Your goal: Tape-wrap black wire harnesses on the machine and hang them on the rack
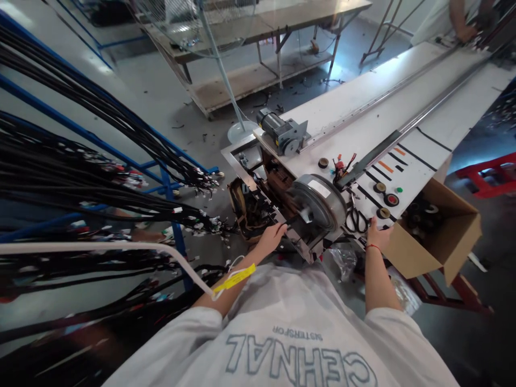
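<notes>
My left hand (273, 238) is closed at the metal edge of the machine's end frame (296, 242), fingertips pinched together. Small black pieces stick along that edge; whatever the fingers hold is too small to make out. My right hand (379, 236) rests at the near edge of the white table, thumb apart from the other fingers. Just beyond it lies a tape roll (384, 213), and black-handled scissors (357, 219) lie to its left. Between my hands stands a large grey wheel (320, 201) with a white label.
A motor (278, 129) sits at the table's far corner. An open cardboard box (447, 236) with black rolls stands at the right. Black cable bundles (100, 199) hang on a blue rack at the left. Another person's hand (466, 33) works at the table's far end.
</notes>
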The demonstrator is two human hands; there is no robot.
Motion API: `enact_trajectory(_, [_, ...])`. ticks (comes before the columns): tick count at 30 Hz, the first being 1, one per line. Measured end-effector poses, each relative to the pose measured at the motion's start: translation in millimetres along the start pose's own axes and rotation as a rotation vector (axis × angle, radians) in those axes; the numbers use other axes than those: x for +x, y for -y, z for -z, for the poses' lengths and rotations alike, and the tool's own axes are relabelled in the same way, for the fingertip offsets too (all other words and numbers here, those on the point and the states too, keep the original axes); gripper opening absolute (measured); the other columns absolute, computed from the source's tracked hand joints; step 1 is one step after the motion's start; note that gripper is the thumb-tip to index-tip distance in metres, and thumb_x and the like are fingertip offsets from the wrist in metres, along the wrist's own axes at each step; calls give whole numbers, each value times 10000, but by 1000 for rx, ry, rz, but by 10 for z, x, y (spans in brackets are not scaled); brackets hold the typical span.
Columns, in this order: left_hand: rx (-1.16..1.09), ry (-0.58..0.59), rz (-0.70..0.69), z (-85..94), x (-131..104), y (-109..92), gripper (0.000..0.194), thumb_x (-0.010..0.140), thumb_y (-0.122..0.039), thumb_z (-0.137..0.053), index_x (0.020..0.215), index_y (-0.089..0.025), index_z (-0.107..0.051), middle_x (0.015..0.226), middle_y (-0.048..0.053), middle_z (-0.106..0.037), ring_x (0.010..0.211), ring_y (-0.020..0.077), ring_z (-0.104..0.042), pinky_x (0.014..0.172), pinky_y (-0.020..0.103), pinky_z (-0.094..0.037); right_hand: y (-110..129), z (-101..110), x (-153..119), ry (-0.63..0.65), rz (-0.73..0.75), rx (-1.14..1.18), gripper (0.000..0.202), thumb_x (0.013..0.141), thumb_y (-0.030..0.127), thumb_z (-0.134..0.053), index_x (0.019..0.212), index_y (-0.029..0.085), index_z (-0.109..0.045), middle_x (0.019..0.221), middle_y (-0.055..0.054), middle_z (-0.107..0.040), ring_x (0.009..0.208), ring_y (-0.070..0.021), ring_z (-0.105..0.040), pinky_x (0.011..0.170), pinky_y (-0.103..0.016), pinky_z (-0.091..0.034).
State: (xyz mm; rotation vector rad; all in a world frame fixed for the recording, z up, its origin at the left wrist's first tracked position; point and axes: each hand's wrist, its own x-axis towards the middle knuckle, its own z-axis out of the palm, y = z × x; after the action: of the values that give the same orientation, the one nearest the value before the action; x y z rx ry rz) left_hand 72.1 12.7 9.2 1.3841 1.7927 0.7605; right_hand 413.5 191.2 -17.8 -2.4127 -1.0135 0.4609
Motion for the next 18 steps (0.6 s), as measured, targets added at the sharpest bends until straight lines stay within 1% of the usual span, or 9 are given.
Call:
enact_trajectory(3, [67,-5,-7,-60,103,-88,332,974,-405,-419,766,-189,-563,699,50,-634,693,200,-614,686,282,-425,0,10,-2,1,12,-3,891,818,613,-618,1470,69,-347,1326,-250,-541,1215,-382,-528,1036,-488,-391])
enact_trajectory(5, [136,-10,-1,-90,170,-137,294,938,-422,-494,781,-189,-580,679,44,-630,679,202,-616,653,273,-410,-6,11,0,3,18,-6,887,824,605,-616,1472,64,-343,1328,-251,-539,1218,-380,-526,1040,-486,-387])
enact_trajectory(7, [207,-34,21,-124,215,-138,266,889,-427,-566,787,-185,-605,670,38,-630,667,195,-608,627,262,-392,-10,10,3,-1,26,-6,897,832,597,-614,1479,47,-326,1341,-261,-525,1229,-380,-518,1048,-487,-380])
enact_trajectory(10, [261,-57,64,-191,203,-12,241,863,-383,-586,744,-177,-622,663,32,-628,661,180,-599,627,253,-387,-8,11,6,3,26,-4,914,831,595,-620,1484,32,-317,1351,-264,-518,1241,-384,-510,1051,-481,-379])
enact_trajectory(12, [253,-31,86,-206,147,107,233,861,-355,-581,723,-171,-623,658,31,-623,671,177,-599,644,253,-405,-1,10,8,2,14,-6,918,828,600,-622,1481,29,-322,1350,-263,-520,1240,-387,-510,1051,-478,-381])
enact_trajectory(14, [212,-17,76,-137,77,164,203,837,-353,-607,762,-166,-630,719,43,-638,738,191,-613,695,268,-446,4,1,15,-3,5,-6,917,829,606,-614,1481,30,-323,1343,-264,-524,1236,-390,-512,1050,-486,-381])
enact_trajectory(15, [177,-49,53,-61,41,147,204,827,-367,-618,809,-164,-635,792,58,-651,806,205,-620,746,286,-470,4,-6,21,-4,2,-4,917,830,608,-611,1480,30,-321,1338,-266,-527,1236,-393,-511,1050,-492,-382])
enact_trajectory(16, [129,-101,17,39,1,94,232,827,-392,-616,866,-164,-637,879,77,-657,884,219,-619,807,312,-484,-1,-16,28,-5,1,-2,918,828,610,-610,1478,28,-320,1335,-270,-526,1238,-398,-507,1051,-500,-381])
enact_trajectory(18, [-4,-167,-65,261,-116,-109,327,864,-467,-563,985,-171,-633,1044,113,-645,1025,242,-595,915,364,-482,-23,-36,46,5,17,0,913,831,611,-595,1474,29,-309,1353,-280,-502,1257,-409,-484,1062,-516,-368])
